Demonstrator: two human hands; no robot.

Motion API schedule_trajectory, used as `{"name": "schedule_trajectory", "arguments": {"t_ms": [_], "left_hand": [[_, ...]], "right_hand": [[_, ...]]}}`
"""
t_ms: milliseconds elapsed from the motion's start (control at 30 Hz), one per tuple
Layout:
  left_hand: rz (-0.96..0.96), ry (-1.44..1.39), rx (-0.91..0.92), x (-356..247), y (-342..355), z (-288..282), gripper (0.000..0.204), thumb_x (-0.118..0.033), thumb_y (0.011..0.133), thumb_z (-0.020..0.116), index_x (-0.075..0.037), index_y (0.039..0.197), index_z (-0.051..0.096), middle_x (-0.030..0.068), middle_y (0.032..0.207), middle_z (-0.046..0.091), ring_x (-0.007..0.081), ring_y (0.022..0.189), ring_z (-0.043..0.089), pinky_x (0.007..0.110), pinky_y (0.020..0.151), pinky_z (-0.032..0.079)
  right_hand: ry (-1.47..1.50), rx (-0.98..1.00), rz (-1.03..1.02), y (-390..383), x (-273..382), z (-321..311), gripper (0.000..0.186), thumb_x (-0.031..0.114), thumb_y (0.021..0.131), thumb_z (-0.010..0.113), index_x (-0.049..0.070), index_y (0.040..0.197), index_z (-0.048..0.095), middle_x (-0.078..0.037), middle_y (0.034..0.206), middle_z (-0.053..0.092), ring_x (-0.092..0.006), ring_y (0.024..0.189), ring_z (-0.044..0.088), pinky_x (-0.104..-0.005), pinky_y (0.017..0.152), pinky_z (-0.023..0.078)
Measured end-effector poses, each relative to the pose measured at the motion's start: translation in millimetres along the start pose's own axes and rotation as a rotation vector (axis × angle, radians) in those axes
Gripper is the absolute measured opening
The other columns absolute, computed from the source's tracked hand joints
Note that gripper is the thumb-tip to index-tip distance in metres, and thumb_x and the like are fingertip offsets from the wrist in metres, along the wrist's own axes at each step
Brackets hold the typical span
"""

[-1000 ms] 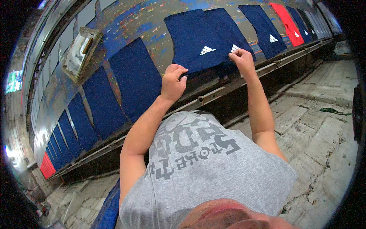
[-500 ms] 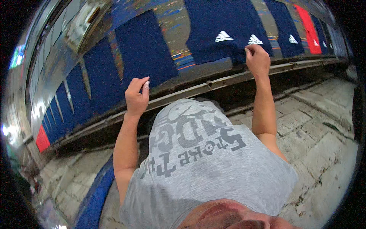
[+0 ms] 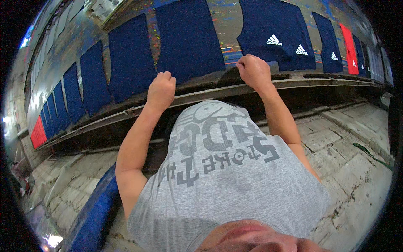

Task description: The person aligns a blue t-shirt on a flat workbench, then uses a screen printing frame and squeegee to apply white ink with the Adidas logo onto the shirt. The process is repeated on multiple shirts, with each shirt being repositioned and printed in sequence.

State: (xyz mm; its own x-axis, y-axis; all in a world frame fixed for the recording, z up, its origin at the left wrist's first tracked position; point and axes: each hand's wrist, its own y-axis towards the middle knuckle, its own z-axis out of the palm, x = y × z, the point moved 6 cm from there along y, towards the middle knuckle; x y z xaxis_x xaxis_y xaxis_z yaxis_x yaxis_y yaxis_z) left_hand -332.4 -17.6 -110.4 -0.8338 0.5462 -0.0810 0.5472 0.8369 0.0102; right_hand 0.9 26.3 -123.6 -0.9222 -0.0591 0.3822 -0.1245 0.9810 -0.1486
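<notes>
My left hand (image 3: 163, 90) is closed at the lower left corner of a plain navy fabric panel (image 3: 189, 42), right by the gap to another navy panel (image 3: 131, 59). Its fingertips are turned away, so whether they grip the cloth is hidden. With thumb and fingers pinched together, my right hand (image 3: 255, 70) is at the lower left corner of a wider navy panel with white prints (image 3: 277, 21). I cannot make out anything between those fingers. The printed panel has a few wrinkles near its lower edge; the plain ones lie flat.
The panels lie on a long paint-stained table (image 3: 233, 38) with a metal rail (image 3: 201, 94) along its near edge. Narrower navy pieces and a red piece (image 3: 38, 133) continue leftward. Another red piece (image 3: 348, 48) lies at right. A blue sheet-like item (image 3: 94, 214) is at my lower left, over grey paving (image 3: 348, 168).
My right hand has moved left along the printed panel, from its right-hand print to its lower left corner. My left hand has also shifted left, and its fingers have curled in.
</notes>
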Motion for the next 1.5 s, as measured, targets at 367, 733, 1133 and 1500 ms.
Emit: {"name": "schedule_trajectory", "arguments": {"t_ms": [367,733,1133,1500], "left_hand": [[0.167,-0.058,0.004,30,2,2,0.004,-0.010,0.089,0.071,-0.007,0.091,0.071,0.0121,0.101,0.067,0.0348,0.102,0.069,0.046,0.086,0.063],[-0.401,-1.090,-0.051,101,35,-35,0.025,-0.004,0.103,0.068,-0.005,0.124,0.081,0.0042,0.093,0.080,0.0111,0.075,0.073,0.032,0.072,0.060],[-0.284,-1.255,-0.642,109,52,-147,0.024,-0.002,0.106,0.070,0.001,0.125,0.084,0.0016,0.107,0.080,0.0070,0.087,0.066,0.026,0.087,0.057],[-0.903,-1.240,-0.321,76,10,5,0.017,-0.001,0.103,0.078,0.004,0.119,0.082,0.0056,0.096,0.077,0.0104,0.082,0.071,0.029,0.071,0.066]], "right_hand": [[0.046,-0.028,0.275,13,50,44,0.032,0.044,0.095,0.086,0.011,0.098,0.087,-0.017,0.101,0.084,-0.0410,0.095,0.081,-0.0528,0.084,0.064],[1.141,-0.128,0.375,55,50,25,0.024,0.025,0.100,0.085,0.005,0.092,0.076,-0.001,0.084,0.072,-0.0118,0.077,0.070,-0.0321,0.071,0.057],[1.255,-0.523,-0.139,110,76,-116,0.013,0.014,0.102,0.085,0.004,0.096,0.080,-0.004,0.091,0.078,-0.0129,0.081,0.075,-0.0339,0.079,0.067],[0.957,-0.062,0.232,66,17,30,0.013,0.008,0.096,0.087,-0.001,0.104,0.082,-0.004,0.085,0.079,-0.0105,0.068,0.071,-0.0294,0.063,0.058]]}}
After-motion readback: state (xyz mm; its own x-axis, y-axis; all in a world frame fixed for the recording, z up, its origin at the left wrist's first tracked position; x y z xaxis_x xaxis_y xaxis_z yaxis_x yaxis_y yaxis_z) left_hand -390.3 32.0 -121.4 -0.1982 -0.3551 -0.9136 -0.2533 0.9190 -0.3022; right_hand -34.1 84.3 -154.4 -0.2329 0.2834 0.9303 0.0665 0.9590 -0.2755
